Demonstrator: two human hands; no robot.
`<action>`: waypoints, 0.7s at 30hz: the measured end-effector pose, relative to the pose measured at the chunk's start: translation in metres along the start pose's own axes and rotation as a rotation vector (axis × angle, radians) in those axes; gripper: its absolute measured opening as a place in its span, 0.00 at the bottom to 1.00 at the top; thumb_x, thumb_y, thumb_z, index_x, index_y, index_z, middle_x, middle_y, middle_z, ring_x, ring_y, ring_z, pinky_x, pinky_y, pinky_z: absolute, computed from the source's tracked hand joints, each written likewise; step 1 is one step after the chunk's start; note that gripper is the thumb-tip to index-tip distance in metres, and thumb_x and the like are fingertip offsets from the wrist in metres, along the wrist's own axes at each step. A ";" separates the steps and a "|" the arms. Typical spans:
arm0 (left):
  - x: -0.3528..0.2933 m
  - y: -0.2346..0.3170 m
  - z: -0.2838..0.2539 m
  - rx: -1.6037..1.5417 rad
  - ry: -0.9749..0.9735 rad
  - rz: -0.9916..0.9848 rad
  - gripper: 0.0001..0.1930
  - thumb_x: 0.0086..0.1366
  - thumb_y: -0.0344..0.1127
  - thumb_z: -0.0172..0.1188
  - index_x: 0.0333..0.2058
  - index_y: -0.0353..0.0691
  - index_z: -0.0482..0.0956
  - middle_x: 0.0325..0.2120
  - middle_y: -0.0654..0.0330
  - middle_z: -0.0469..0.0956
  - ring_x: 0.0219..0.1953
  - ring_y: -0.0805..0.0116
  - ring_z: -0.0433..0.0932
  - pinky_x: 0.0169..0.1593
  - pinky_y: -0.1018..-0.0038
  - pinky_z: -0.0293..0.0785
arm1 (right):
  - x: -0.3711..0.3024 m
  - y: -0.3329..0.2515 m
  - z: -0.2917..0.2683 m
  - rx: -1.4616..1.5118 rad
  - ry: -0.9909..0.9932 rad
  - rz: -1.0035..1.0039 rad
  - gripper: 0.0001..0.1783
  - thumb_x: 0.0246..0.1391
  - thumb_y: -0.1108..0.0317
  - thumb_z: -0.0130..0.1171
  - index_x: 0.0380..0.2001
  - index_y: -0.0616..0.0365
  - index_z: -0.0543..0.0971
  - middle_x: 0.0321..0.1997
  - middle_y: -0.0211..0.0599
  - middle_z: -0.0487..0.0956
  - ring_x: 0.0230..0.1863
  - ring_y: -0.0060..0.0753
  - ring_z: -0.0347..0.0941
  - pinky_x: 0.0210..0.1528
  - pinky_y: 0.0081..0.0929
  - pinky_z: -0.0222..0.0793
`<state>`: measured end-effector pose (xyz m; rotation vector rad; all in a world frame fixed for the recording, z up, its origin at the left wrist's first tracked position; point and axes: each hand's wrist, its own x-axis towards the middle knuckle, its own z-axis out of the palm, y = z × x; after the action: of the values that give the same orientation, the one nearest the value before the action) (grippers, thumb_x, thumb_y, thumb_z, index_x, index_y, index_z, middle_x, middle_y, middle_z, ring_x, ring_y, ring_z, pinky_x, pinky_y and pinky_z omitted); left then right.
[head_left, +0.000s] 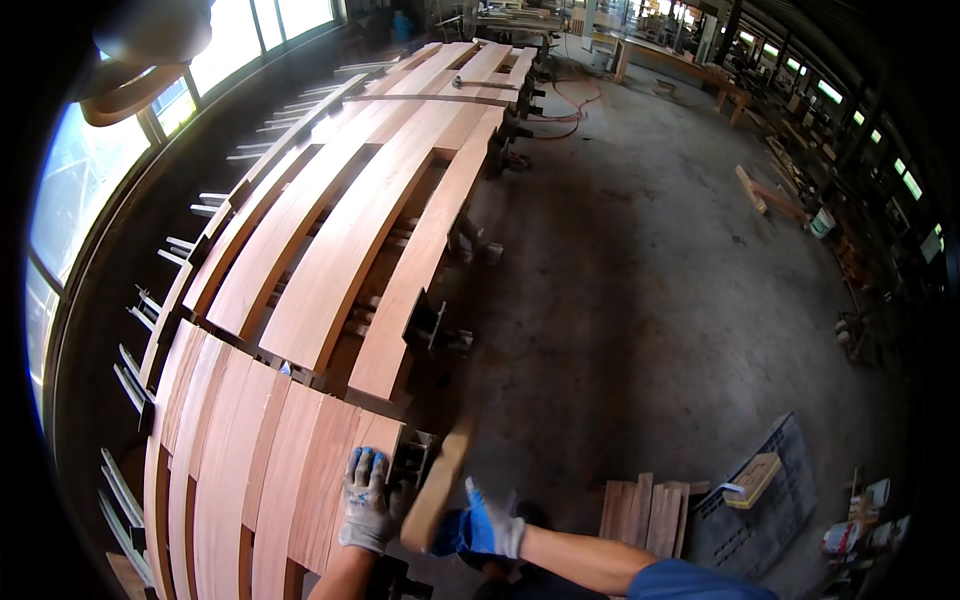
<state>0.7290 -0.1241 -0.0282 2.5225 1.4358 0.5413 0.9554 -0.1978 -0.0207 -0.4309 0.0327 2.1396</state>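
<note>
My left hand (366, 502), in a grey glove with blue fingertips, lies over the near right end of a panel of edge-to-edge wooden boards (235, 435), fingers stretched forward on the outermost board. Just right of it, my right hand (485, 525), in a blue and grey glove, is closed at a thick tan piece of wood (438, 490) standing on a slant beside the panel's edge. The upper end of that piece is blurred. Its lower end covers part of my fingers, so the exact grip is hidden. A dark metal clamp (412, 455) sits between the panel's edge and the piece.
More spaced boards (345, 255) run away ahead on the rack, with metal bars (130, 380) sticking out along the left. At lower right are stacked short boards (645, 515) and a wooden block (754, 480) on a dark slab (790, 500). A red hose (575, 115) lies on the floor.
</note>
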 end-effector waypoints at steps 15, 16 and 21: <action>-0.002 0.004 -0.005 -0.066 -0.021 -0.057 0.28 0.59 0.33 0.61 0.59 0.35 0.76 0.64 0.40 0.69 0.68 0.35 0.63 0.71 0.47 0.60 | 0.033 -0.072 -0.026 -0.342 0.070 -0.385 0.40 0.69 0.35 0.46 0.60 0.62 0.78 0.60 0.46 0.81 0.61 0.47 0.76 0.68 0.44 0.67; 0.000 0.005 -0.006 -0.057 -0.022 -0.052 0.28 0.59 0.33 0.60 0.60 0.36 0.76 0.64 0.40 0.69 0.69 0.35 0.63 0.71 0.47 0.60 | 0.046 -0.087 -0.030 -0.907 0.213 -0.587 0.39 0.69 0.36 0.46 0.60 0.64 0.78 0.60 0.45 0.81 0.60 0.46 0.76 0.68 0.41 0.67; 0.005 0.005 -0.011 -0.062 -0.064 -0.042 0.31 0.56 0.32 0.59 0.61 0.38 0.75 0.65 0.41 0.68 0.70 0.35 0.61 0.72 0.47 0.59 | 0.053 -0.010 -0.099 -0.160 0.383 0.154 0.41 0.68 0.34 0.43 0.55 0.65 0.80 0.58 0.45 0.82 0.60 0.48 0.76 0.67 0.40 0.66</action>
<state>0.7308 -0.1222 -0.0148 2.4335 1.4235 0.4862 0.9653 -0.1680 -0.1290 -0.9549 0.1156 2.1874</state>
